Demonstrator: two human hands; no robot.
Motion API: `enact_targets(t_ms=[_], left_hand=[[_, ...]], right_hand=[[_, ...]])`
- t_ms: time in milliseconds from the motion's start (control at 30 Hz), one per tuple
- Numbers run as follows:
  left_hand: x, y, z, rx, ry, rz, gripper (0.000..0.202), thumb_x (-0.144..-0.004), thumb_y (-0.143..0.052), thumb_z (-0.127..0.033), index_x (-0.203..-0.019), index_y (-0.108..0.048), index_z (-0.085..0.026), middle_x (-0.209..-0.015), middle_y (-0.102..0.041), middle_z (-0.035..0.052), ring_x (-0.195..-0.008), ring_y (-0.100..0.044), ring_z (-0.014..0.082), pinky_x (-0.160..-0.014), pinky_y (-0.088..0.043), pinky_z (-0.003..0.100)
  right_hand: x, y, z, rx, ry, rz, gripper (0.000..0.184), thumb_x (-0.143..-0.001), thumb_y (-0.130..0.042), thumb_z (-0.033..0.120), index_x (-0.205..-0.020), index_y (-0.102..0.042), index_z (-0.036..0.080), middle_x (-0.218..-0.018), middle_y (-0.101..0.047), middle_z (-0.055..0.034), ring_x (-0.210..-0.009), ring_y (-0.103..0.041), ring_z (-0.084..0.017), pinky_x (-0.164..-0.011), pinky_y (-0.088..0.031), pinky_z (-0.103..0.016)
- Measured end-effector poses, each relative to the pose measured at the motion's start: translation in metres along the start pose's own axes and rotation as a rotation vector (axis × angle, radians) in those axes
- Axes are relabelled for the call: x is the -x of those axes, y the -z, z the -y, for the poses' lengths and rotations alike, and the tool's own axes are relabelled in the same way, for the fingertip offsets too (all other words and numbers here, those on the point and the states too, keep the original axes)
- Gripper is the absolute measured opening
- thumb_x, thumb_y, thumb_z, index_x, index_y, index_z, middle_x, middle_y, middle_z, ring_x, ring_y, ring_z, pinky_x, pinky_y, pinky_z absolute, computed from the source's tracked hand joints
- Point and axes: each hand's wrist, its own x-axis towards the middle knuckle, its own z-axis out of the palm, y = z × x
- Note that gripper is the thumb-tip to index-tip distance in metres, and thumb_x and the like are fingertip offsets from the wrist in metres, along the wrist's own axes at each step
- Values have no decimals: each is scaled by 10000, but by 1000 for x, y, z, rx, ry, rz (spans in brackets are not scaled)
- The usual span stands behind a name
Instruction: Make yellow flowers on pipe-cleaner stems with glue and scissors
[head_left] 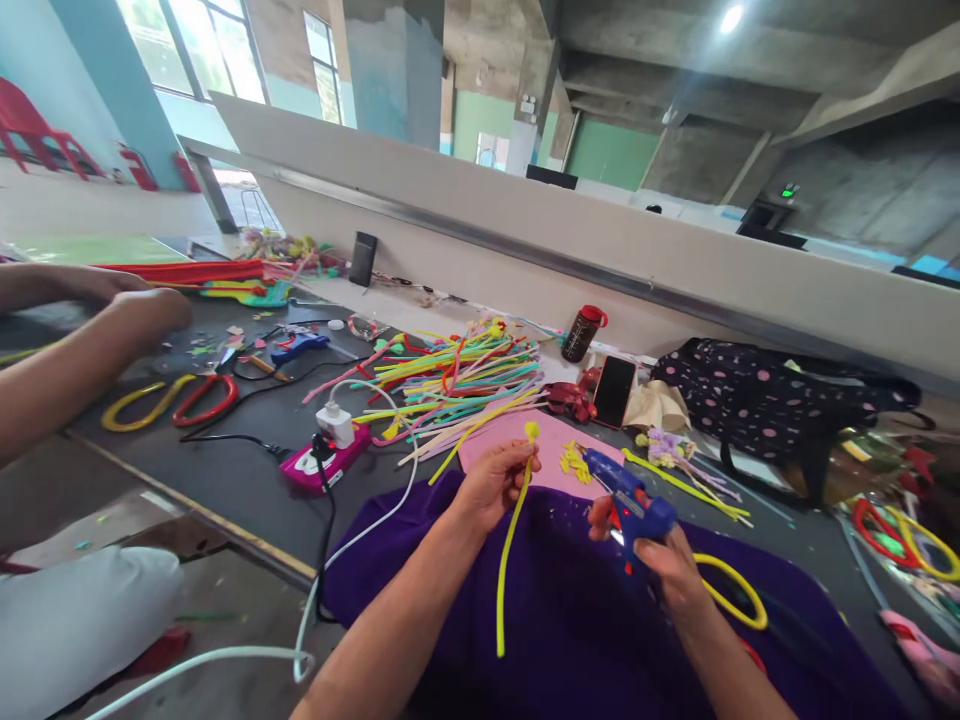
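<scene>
The yellow pipe cleaner (512,540) is looking fuzzy, the blue glue gun (637,505) is gleaming as smooth plastic, and the purple cloth (570,640) is lying matt.

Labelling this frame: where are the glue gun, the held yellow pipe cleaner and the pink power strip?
glue gun (643,514), head view, blue body
yellow pipe cleaner (507,560), head view, mid stem
pink power strip (341,462), head view, top face

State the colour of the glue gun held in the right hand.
Blue; the glue gun in the right hand shows best in the head view.
</scene>
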Motion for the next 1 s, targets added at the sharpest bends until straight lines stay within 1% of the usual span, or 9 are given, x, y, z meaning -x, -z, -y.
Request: enact_targets(t_ms=[100, 167, 233, 333, 467, 633, 800, 900, 1000], left_hand=[[-1, -3, 4, -57, -17, -5, 176, -653, -647, -261, -702, -549, -123, -613, -576, -2, -376, -398, 9, -310, -245, 123], [-1, -5, 6, -99, -19, -17, 182, -653, -650, -268, -689, -548, -122, -615, -586, 5, -379, -413, 16, -317, -266, 130], [0, -7, 8, -136, -9, -21, 185, -653, -652, -272, -681, -549, -122, -610, -592, 7, -375, -419, 19, -319, -271, 133], [0, -10, 11, -172, 3, 5, 186, -656, -650, -280, -672, -550, -124, -606, -598, 8, -376, -428, 22, -324, -273, 134], [-1, -11, 16, -205, 2, 41, 200, -659, -646, -302, -677, -556, -124, -613, -605, 14, -379, -440, 27, -331, -275, 138], [-2, -10, 19, -239, -18, 25, 220, -651, -647, -323, -704, -575, -122, -622, -614, 23, -375, -444, 31, -342, -286, 144], [-1, -10, 20, -271, -37, 34, 227, -656, -640, -337, -707, -582, -124, -623, -616, 28, -392, -453, 36, -349, -274, 142], [0, -12, 20, -297, -63, 30, 235, -657, -636, -347, -685, -584, -120, -623, -615, 33, -393, -450, 37, -349, -271, 147], [0, -12, 20, -310, -57, 20, 236, -648, -642, -351, -671, -585, -123, -620, -617, 32, -394, -452, 40, -354, -276, 149]], right_hand=[[6, -4, 1, -83, -28, -23, 353, -676, -522, 431, -930, -599, 197, -808, -613, -98, -680, -585, -244, -591, -454, -369], [9, -7, 2, -64, -53, -37, 356, -686, -518, 448, -926, -601, 200, -793, -617, -101, -662, -586, -245, -553, -454, -358], [12, -10, 3, -39, -69, -53, 348, -711, -507, 451, -936, -597, 202, -821, -617, -104, -667, -583, -240, -548, -454, -350], [14, -14, 3, -3, -57, -73, 337, -762, -484, 432, -990, -572, 199, -866, -612, -100, -676, -577, -218, -561, -451, -329], [14, -18, -3, 60, -24, -73, 341, -814, -438, 427, -1036, -546, 190, -832, -612, -87, -672, -563, -196, -562, -438, -303], [16, -21, -10, 88, -10, -84, 325, -830, -428, 421, -1034, -539, 194, -838, -605, -79, -629, -544, -173, -514, -412, -274], [17, -23, -11, 85, 8, -109, 322, -832, -433, 417, -1046, -527, 196, -852, -594, -78, -657, -551, -180, -549, -418, -286], [17, -25, -7, 76, -3, -103, 320, -836, -427, 418, -1045, -527, 198, -848, -592, -73, -660, -555, -178, -575, -428, -296], [17, -25, -1, 71, -15, -108, 321, -832, -427, 435, -1020, -539, 200, -833, -591, -66, -643, -552, -173, -588, -439, -304]])
